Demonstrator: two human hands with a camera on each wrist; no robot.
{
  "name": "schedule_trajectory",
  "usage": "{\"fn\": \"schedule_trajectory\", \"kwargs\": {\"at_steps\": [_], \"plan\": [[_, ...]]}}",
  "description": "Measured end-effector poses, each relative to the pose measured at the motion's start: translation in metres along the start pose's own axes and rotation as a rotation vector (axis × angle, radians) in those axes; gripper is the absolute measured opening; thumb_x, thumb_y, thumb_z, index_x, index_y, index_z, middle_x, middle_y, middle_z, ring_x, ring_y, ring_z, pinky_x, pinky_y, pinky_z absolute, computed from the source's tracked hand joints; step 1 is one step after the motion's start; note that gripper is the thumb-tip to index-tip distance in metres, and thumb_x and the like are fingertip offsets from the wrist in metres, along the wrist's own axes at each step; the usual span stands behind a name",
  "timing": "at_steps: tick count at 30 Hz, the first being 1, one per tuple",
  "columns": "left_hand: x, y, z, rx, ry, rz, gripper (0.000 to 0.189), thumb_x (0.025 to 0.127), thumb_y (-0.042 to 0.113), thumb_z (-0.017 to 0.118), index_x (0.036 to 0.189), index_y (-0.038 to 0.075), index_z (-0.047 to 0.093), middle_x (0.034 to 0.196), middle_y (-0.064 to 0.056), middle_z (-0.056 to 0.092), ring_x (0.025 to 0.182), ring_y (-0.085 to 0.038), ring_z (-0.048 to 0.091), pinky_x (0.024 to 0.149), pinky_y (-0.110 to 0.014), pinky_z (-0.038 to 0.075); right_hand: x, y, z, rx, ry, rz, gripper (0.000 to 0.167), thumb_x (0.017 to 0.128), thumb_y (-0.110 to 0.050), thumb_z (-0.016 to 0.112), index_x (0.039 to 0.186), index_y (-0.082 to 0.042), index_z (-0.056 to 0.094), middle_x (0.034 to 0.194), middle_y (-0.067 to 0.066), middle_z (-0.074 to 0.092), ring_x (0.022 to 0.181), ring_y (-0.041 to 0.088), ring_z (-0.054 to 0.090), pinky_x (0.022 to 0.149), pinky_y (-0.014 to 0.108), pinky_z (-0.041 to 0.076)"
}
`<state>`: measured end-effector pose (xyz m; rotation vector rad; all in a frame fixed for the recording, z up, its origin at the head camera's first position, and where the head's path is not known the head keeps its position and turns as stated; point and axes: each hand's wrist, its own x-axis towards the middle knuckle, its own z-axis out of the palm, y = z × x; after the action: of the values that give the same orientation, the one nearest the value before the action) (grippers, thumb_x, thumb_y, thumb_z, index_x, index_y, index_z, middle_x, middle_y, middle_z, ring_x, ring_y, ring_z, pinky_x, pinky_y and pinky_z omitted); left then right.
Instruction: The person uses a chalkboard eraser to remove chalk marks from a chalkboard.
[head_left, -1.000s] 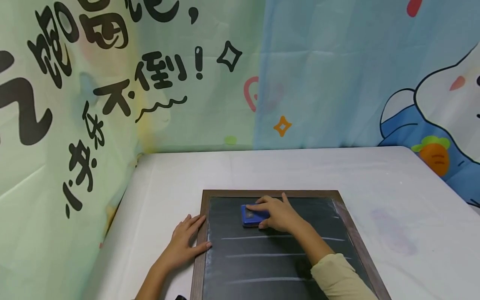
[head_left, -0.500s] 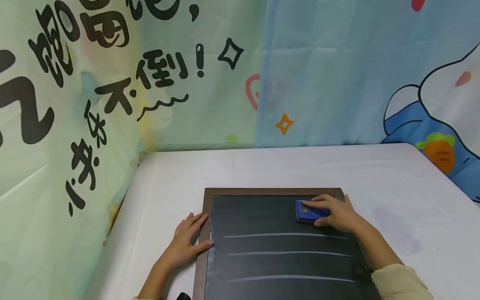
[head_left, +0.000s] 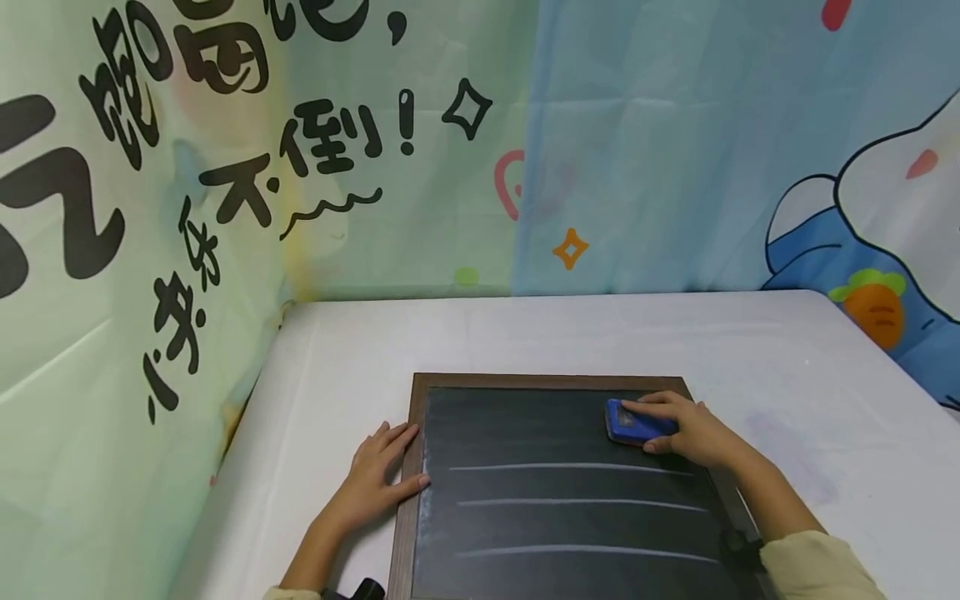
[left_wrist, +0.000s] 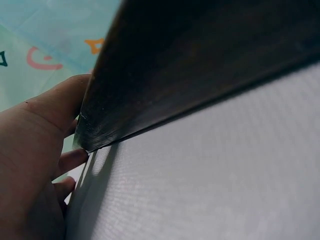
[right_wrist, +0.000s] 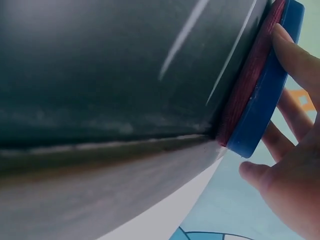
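Left, a pale-green, creased cloth backdrop (head_left: 82, 375) bears rounded black Chinese lettering; "不倒!" (head_left: 330, 150) is legible, other characters being cropped or steeply angled. The left hand (head_left: 378, 475), fingers extended and gripping nothing, rests on the brown frame of a black rectangular chalkboard (head_left: 510, 429) lying on a white table (head_left: 360, 350). Three white chalk lines (head_left: 585, 502) cross the board. Near its far right corner sits a blue rectangular eraser (head_left: 637, 427) with a dark-red pad, its top marking too small to read; the right hand (head_left: 697, 432) grips it between thumb and fingers. Far right, a printed orange carrot (head_left: 876, 317).
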<state>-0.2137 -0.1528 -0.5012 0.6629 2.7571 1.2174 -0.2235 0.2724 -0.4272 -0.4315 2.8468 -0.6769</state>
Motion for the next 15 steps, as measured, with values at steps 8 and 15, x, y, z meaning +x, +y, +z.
{"fn": "schedule_trajectory", "kwargs": {"at_steps": [8,15], "plan": [[0.000,-0.002,0.003,0.009,0.040,0.051,0.068,0.082,0.041,0.063,0.137,0.010,0.041,0.138,-0.016,0.042,0.134,-0.045,0.022,0.105,-0.063,0.012,-0.011,0.001,0.004,-0.004,-0.017,-0.032,0.060,0.075,-0.018,0.073,0.128,-0.002,0.051,0.122,0.026,0.046,0.112,0.051,0.042,0.081,0.058,0.043],[-0.001,-0.002,0.002,0.017,0.058,0.077,0.068,0.082,0.044,0.061,0.139,0.014,0.039,0.139,-0.015,0.041,0.135,-0.042,0.022,0.107,-0.058,0.012,-0.027,-0.002,0.010,-0.006,-0.002,-0.057,0.061,0.072,-0.019,0.074,0.128,-0.006,0.053,0.121,0.024,0.049,0.109,0.049,0.045,0.081,0.056,0.044]]}}
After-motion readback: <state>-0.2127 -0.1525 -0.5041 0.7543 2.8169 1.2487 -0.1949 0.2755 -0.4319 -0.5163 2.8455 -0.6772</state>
